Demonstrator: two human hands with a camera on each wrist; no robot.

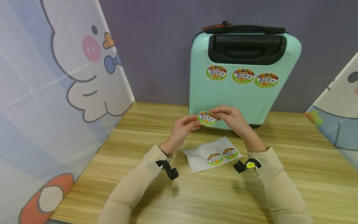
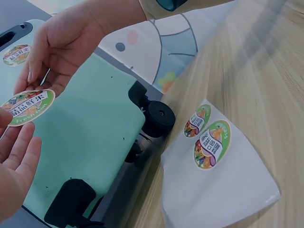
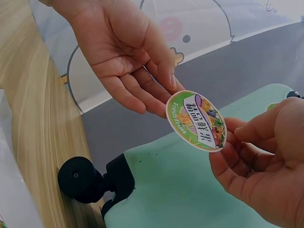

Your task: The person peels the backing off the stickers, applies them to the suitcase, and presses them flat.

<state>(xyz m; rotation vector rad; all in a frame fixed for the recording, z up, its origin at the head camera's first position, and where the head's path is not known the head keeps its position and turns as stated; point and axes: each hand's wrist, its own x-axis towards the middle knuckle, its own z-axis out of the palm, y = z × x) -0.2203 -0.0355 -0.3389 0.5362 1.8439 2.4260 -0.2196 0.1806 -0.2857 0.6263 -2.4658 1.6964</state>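
An oval fruit sticker [image 1: 206,118] with a green and white rim and printed fruit is held up between both hands, in front of the lower part of a mint-green suitcase [image 1: 223,96]. The left hand [image 1: 183,127] pinches its left edge between thumb and fingers. At the opposite edge, the right hand [image 1: 231,119] holds it with thumb and fingertips; the right wrist view shows the sticker's printed face [image 3: 197,121] between the two hands. Below them on the table lies a white backing sheet [image 1: 199,155] bearing two more such stickers [image 2: 212,145].
Three matching stickers [image 1: 243,76] are on the suitcase in a row under its black handle recess [image 1: 247,48]. The suitcase stands upright at the back of the wooden table [image 1: 156,124], wheels [image 2: 159,118] at its bottom. Cartoon-printed sheets [image 1: 25,77] hang at both sides.
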